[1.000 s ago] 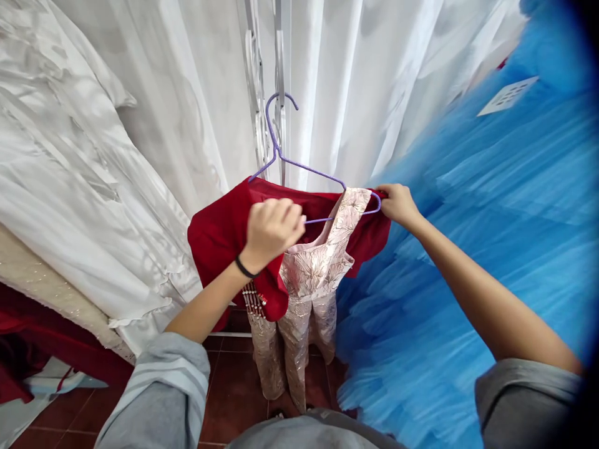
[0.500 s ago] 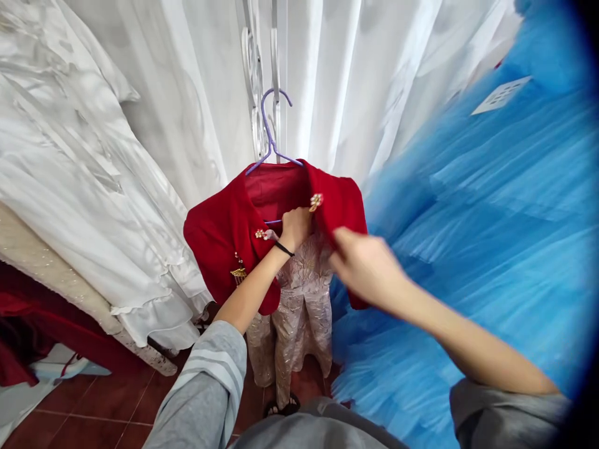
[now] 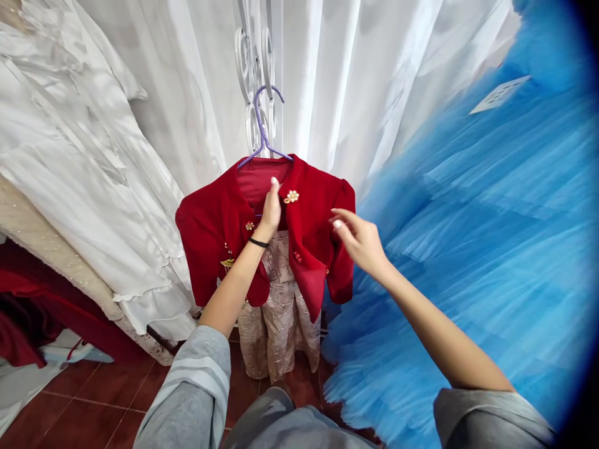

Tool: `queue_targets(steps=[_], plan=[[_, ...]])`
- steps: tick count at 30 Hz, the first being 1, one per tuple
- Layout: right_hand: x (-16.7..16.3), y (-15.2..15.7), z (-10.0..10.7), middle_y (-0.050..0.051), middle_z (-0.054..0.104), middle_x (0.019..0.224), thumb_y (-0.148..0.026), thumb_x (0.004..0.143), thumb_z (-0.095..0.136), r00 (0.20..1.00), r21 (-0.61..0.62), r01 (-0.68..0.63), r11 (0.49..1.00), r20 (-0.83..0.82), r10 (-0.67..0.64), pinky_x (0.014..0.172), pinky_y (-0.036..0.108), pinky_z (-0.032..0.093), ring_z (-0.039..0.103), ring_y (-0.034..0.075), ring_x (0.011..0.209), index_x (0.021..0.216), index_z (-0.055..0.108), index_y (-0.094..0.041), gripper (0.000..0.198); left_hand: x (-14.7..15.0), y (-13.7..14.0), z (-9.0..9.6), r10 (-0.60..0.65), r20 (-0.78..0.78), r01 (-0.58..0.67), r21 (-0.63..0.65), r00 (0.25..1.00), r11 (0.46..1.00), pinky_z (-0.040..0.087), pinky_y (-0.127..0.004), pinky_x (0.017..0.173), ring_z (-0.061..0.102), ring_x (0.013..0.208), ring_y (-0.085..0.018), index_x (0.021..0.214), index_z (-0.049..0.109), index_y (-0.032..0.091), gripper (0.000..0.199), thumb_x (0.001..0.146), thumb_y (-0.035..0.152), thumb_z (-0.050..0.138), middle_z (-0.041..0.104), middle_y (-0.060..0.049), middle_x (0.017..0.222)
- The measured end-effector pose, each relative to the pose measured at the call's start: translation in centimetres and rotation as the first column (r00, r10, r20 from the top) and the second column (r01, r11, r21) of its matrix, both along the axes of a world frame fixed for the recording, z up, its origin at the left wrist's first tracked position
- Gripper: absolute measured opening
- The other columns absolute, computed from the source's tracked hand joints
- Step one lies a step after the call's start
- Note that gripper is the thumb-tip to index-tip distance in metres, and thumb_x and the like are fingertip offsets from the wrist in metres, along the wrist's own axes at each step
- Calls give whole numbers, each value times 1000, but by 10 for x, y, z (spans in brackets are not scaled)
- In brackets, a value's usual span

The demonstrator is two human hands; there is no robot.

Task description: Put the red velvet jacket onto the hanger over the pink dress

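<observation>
A cropped red velvet jacket (image 3: 236,202) is hanging on a thin purple hanger (image 3: 262,128); the left hand (image 3: 270,209), thumb raised, is reaching at its opening, grip unclear; the right hand (image 3: 359,240), loosely opened, is hovering by the sleeve (image 3: 344,271).

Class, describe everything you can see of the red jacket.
The red jacket looks velvety, with a smoother lining and flower-shaped ornaments on either side of its open front. A gold-coloured ornament sits on the picture's left. It hangs upright on a purple hanger, over a pale patterned garment. The left hand is at the open front; the right hand is by the sleeve on the picture's right. Whether either touches the cloth is unclear.
</observation>
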State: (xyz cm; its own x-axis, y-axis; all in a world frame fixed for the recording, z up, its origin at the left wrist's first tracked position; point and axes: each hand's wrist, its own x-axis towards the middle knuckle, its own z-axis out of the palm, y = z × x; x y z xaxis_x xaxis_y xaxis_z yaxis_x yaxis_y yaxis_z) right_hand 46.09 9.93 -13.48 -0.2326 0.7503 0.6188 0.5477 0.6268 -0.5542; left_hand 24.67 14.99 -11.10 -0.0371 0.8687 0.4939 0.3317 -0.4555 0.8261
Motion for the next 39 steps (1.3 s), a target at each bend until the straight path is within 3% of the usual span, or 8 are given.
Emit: queue_targets(steps=[4, 12, 18, 23, 29, 32, 36, 39], plan=[[14, 57, 3, 15, 64, 124, -50, 89, 49, 977, 207, 176, 962, -155, -146, 87, 40, 53, 61, 26, 109, 128, 57, -17, 52, 2, -1, 11, -111, 227, 108, 27, 968, 994, 52, -28, 72, 64, 78, -16, 88, 59, 18, 45, 92, 60, 44, 67, -5, 83], [33, 94, 12, 10, 71, 83, -45, 91, 40, 983, 177, 177, 968, 17, -182, 71, 35, 47, 61, 22, 71, 107, 71, -15, 45, 8, -18, 38, 209, -72, -170, 360, 975, 917, 38, -27, 58, 43, 50, -11, 48, 37, 20, 45, 85, 21, 63, 41, 3, 46], [44, 79, 18, 9, 69, 78, -49, 95, 35, 960, 273, 279, 921, -103, -260, 66, 30, 40, 59, 20, 69, 104, 73, -16, 51, 9, -10, 62, -156, 292, 86, 239, 944, 967, 52, -26, 69, 65, 69, -14, 74, 59, 17, 12, 86, 18, 60, 59, 2, 64], [45, 84, 4, 7, 63, 66, -55, 92, 35, 980, 167, 199, 966, -45, -194, 62, 28, 37, 53, 18, 62, 89, 74, -12, 58, -2, -9, 44, -155, 209, 120, 169, 966, 978, 56, -29, 87, 69, 95, -17, 85, 64, 15, 21, 72, 0, 58, 72, -1, 85], [41, 85, 20, 8, 67, 71, -47, 92, 37, 966, 222, 258, 940, -90, -244, 64, 29, 41, 57, 19, 65, 98, 75, -12, 51, -3, -9, 86, -163, 180, 125, 205, 970, 971, 61, -36, 81, 70, 98, -22, 105, 68, 14, 28, 80, 6, 59, 72, -5, 95], [38, 82, 26, 12, 74, 94, -40, 92, 36, 953, 275, 299, 914, -139, -270, 72, 31, 45, 65, 24, 81, 110, 72, -14, 48, 1, -18, 87, -118, 161, 77, 238, 980, 968, 61, -33, 79, 71, 94, -20, 113, 67, 15, 34, 81, 6, 59, 72, -4, 97], [47, 79, 22, 11, 74, 83, -37, 90, 39, 967, 138, 226, 964, 91, -239, 67, 32, 45, 66, 25, 75, 97, 75, -14, 44, -31, -45, 58, 59, 5, -59, 165, 998, 984, 61, -31, 70, 70, 75, -16, 114, 68, 16, 31, 84, 19, 61, 74, -5, 89], [54, 72, 23, 10, 74, 83, -40, 89, 45, 956, 111, 260, 959, 113, -272, 66, 31, 46, 66, 23, 71, 100, 74, -16, 40, -82, -63, 44, 392, -87, -334, 378, 916, 864, 58, -36, 88, 70, 87, -18, 107, 71, 16, 26, 89, 28, 57, 74, -7, 98]])
